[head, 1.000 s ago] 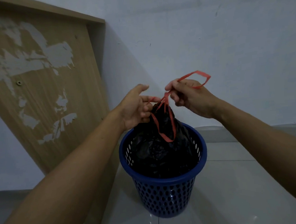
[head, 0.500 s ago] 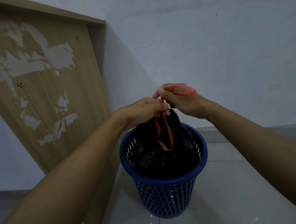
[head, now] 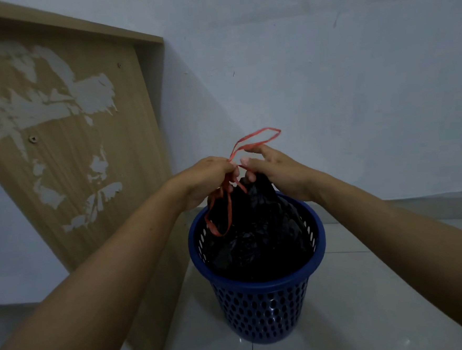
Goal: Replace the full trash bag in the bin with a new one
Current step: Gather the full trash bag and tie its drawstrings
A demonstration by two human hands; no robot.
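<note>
Black trash bag (head: pixel 255 233) sits inside blue perforated bin (head: pixel 264 309), its gathered neck raised just above the bin rim. L hand (head: pixel 208 179) and R hand (head: pixel 276 171) are both directly above the bin, fingers curled, each pinching the red drawstring (head: pixel 249 146); one loop stands up above the hands, a 2nd hangs down over the bag toward the bin's left inner wall. Bin stands on tiled floor (head: pixel 370 301), w/ a worn wood-grain panel (head: pixel 72 145) to its left and a plain wall (head: pixel 327 86) behind.
</note>
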